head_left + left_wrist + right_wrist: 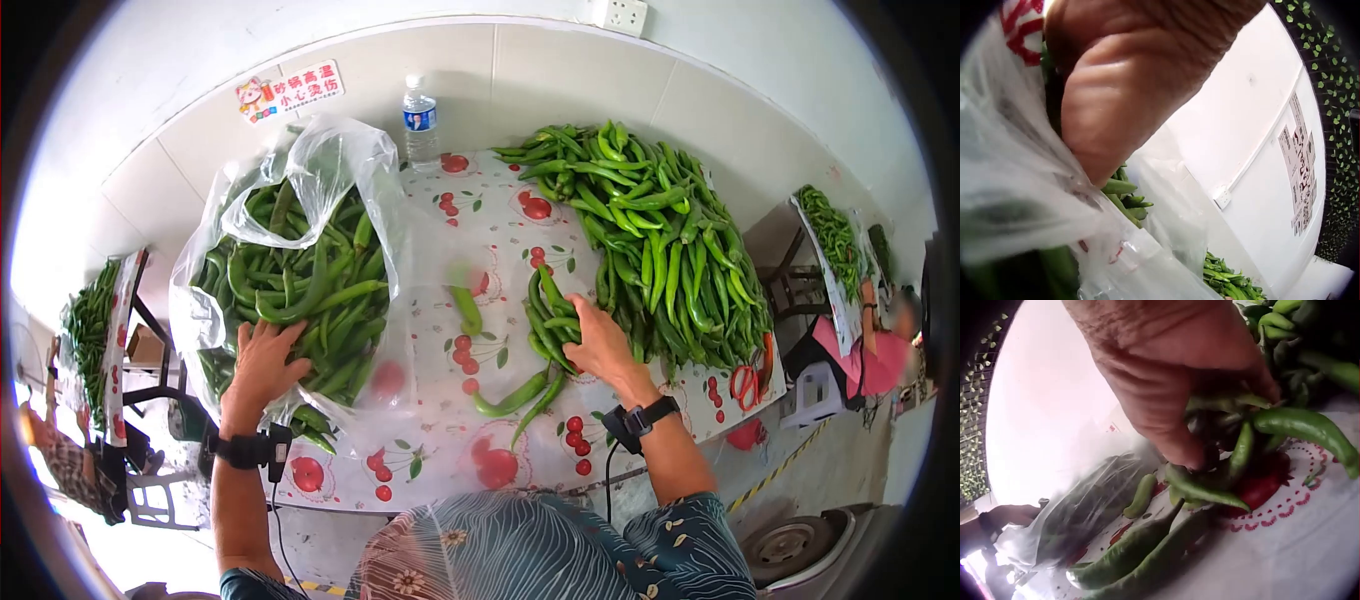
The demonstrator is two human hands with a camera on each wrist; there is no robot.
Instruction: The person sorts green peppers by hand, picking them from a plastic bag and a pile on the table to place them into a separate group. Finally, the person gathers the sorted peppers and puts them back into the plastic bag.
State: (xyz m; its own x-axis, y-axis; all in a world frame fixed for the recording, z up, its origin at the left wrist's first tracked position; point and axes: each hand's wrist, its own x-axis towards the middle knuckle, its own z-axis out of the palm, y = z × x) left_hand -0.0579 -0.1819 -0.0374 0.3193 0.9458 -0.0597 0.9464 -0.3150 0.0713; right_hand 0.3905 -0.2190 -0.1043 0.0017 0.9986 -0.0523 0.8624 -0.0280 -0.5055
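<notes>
My left hand rests with spread fingers on long green chili peppers inside a clear plastic bag at the left of the table. In the left wrist view, bag film covers part of that hand. To the right of the middle, my right hand grips green peppers from a small cluster on the tablecloth. Thumb and fingers sit on either side of them in the right wrist view, and the palm hides part of the bunch. Loose peppers lie in front of this hand.
A large heap of green peppers covers the table's right side. Red-handled scissors lie at its near right edge. Against the tiled wall stands a water bottle. One single pepper lies between bag and cluster on the cherry-print tablecloth.
</notes>
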